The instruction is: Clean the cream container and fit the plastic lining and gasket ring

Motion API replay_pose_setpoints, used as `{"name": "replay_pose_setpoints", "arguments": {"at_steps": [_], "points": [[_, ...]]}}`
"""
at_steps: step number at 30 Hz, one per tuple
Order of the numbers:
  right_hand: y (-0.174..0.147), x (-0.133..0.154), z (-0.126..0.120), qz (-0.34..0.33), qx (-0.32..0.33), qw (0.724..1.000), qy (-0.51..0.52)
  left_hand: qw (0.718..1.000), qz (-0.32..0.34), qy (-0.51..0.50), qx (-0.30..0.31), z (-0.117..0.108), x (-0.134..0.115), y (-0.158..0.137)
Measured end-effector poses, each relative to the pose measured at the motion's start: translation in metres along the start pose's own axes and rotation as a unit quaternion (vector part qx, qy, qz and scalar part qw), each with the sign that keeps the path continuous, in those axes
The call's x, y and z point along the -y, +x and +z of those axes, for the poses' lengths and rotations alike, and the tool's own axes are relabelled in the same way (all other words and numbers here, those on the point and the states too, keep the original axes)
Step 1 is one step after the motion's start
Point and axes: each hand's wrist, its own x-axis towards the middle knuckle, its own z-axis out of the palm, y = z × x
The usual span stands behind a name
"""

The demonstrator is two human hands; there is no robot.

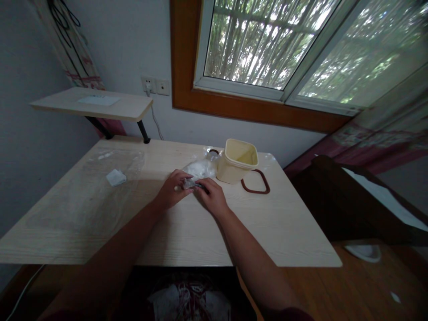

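Near the middle of the table, both hands meet at a small clear plastic packet (190, 183). My left hand (170, 191) pinches its left side between thumb and fingers. On the right side, my right hand (213, 195) is closed on the same packet. Something dark shows by the right fingertips, too small to name. Just behind the hands lies a crumpled clear plastic bag with white contents (202, 168). A cream square plastic container (230, 169) stands upright and open-topped beyond my right hand. Beside its base rests a brown rounded-square handle or ring (256, 192).
A clear plastic sheet (96, 196) with a small white packet (116, 177) on it covers the table's left part. A raised shelf (67, 100) on black legs holds a paper. Another dark curved piece (213, 151) is behind the bag. A wall socket (155, 85) and window are behind.
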Motion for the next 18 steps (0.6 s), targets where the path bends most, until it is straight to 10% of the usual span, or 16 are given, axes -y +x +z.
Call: {"name": "replay_pose_setpoints", "arguments": {"at_steps": [18], "points": [[-0.0010,0.0007,0.0021,-0.033,0.024,0.999,0.004,0.994,-0.097,0.027,0.046,0.0019,-0.0065,0.0015]]}}
